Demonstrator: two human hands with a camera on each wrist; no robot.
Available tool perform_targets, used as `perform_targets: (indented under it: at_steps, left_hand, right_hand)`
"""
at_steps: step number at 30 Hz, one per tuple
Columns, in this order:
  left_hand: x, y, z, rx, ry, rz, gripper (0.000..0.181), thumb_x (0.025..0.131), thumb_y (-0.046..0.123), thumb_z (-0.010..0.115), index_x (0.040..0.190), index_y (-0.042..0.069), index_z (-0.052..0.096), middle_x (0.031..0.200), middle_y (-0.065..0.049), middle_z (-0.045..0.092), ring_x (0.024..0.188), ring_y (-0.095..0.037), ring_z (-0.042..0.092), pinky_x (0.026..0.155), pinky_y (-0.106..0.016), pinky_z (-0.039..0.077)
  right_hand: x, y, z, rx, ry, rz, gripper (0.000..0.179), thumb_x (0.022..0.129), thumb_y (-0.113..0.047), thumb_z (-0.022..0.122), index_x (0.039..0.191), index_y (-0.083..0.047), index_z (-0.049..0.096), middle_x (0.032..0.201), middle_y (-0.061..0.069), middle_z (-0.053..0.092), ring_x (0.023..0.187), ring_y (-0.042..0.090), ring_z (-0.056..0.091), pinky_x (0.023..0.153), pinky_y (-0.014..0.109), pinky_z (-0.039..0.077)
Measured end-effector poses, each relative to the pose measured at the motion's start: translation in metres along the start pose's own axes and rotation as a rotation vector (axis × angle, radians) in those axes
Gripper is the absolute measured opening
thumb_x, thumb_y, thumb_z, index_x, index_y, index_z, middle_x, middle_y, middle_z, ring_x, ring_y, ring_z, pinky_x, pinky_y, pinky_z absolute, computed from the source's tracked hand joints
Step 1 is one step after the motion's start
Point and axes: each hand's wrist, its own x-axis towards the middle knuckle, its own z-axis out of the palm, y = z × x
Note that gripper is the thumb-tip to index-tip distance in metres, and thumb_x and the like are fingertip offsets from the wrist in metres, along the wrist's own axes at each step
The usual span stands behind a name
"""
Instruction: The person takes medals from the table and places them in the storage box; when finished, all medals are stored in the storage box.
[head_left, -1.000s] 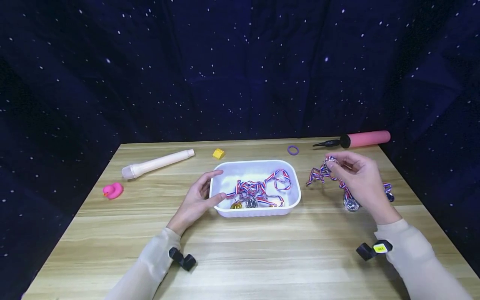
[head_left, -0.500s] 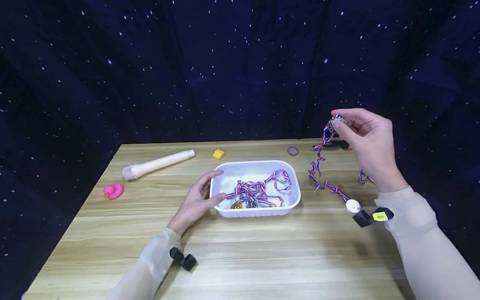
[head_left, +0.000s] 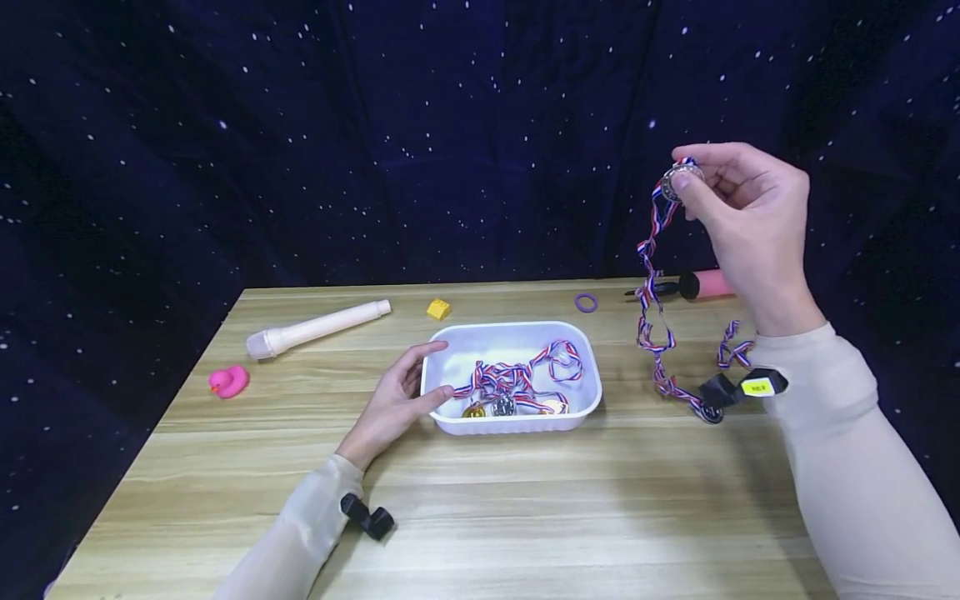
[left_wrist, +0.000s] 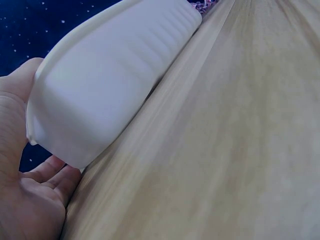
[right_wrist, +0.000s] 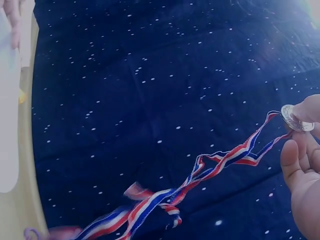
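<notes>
My right hand (head_left: 761,225) is raised above the table at the right, pinching a silver medal (head_left: 681,182) between thumb and fingers. From it a knotted red, white and blue ribbon (head_left: 657,225) hangs down to the table, ending at a second medal (head_left: 708,412) beside the wrist camera. In the right wrist view the ribbon (right_wrist: 235,156) stretches away twisted. My left hand (head_left: 393,400) grips the left end of a white plastic tub (head_left: 510,426), thumb over the rim. Inside the tub lie tangled ribbons (head_left: 502,377), a gold medal (head_left: 474,412) and a silver one (head_left: 503,406).
Another ribbon (head_left: 733,346) lies right of the hanging one. Along the back are a pink pump (head_left: 708,284), a purple ring (head_left: 586,302) and a yellow block (head_left: 438,309). A toy microphone (head_left: 318,328) and a pink rubber duck (head_left: 228,382) are at the left.
My right hand has risen high above the table with the pinched medal, drawing its ribbon up into a hanging strand with the second medal trailing below. The left hand and tub stay put.
</notes>
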Motion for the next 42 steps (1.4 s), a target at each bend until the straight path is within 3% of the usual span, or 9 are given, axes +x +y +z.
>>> perform_targets:
  at_steps: [3,10,20,26,32,39,42]
  left_hand:
    - [0.000,0.000,0.000,-0.004,-0.003,0.004,0.070,0.097,0.011,0.086,0.160,0.021,0.056,0.169,-0.011,0.050,0.153,-0.034,0.053,0.130,-0.044,0.043]
    - [0.001,-0.001,0.001,0.003,-0.001,0.005,0.070,0.098,0.010,0.086,0.160,0.021,0.056,0.169,-0.013,0.051,0.152,-0.035,0.054,0.129,-0.044,0.045]
    - [0.000,-0.002,0.000,-0.014,-0.007,0.029,0.070,0.098,0.008,0.085,0.161,0.019,0.056,0.166,-0.016,0.053,0.150,-0.036,0.056,0.129,-0.045,0.045]
    - [0.000,-0.003,0.000,-0.016,-0.005,0.020,0.070,0.098,0.011,0.086,0.160,0.022,0.057,0.166,-0.016,0.053,0.150,-0.035,0.057,0.128,-0.044,0.046]
    - [0.000,-0.001,-0.001,-0.026,-0.008,0.027,0.070,0.097,0.009,0.086,0.160,0.020,0.056,0.162,-0.018,0.056,0.147,-0.037,0.059,0.127,-0.046,0.048]
    - [0.000,-0.002,-0.001,-0.032,-0.012,0.027,0.069,0.098,0.008,0.085,0.160,0.020,0.056,0.163,-0.021,0.054,0.147,-0.038,0.058,0.127,-0.045,0.048]
    - [0.000,-0.002,-0.001,-0.026,-0.008,0.028,0.069,0.098,0.008,0.085,0.160,0.020,0.057,0.162,-0.021,0.055,0.146,-0.037,0.059,0.126,-0.044,0.049]
  right_hand:
    - [0.008,-0.005,0.002,0.029,0.010,-0.042,0.021,0.097,0.004,0.081,0.115,0.014,0.079,0.085,0.008,0.076,0.069,0.018,0.058,0.068,0.020,0.055]
    - [0.025,-0.001,0.008,-0.041,-0.005,-0.180,0.019,0.098,0.002,0.081,0.114,0.011,0.081,0.087,0.006,0.079,0.067,0.017,0.060,0.066,0.020,0.056]
    - [0.015,0.006,0.045,0.003,-0.129,-0.146,0.017,0.099,0.002,0.080,0.115,0.007,0.082,0.084,0.007,0.076,0.066,0.019,0.060,0.064,0.021,0.056]
    - [-0.012,0.025,0.064,0.008,-0.192,-0.007,0.018,0.099,0.000,0.081,0.117,0.003,0.082,0.084,0.005,0.075,0.066,0.016,0.059,0.058,0.020,0.048]
    - [-0.044,0.057,0.075,-0.081,-0.305,0.143,0.020,0.104,-0.005,0.077,0.123,0.000,0.081,0.091,0.003,0.077,0.071,0.011,0.059,0.059,0.018,0.049]
    - [-0.077,0.083,0.079,-0.193,-0.417,0.303,0.020,0.106,-0.009,0.078,0.125,-0.006,0.082,0.110,0.010,0.083,0.087,0.019,0.072,0.076,0.020,0.061]
    - [-0.091,0.093,0.077,-0.193,-0.460,0.370,0.020,0.105,-0.007,0.078,0.125,-0.005,0.081,0.113,0.013,0.083,0.088,0.022,0.074,0.077,0.022,0.064]
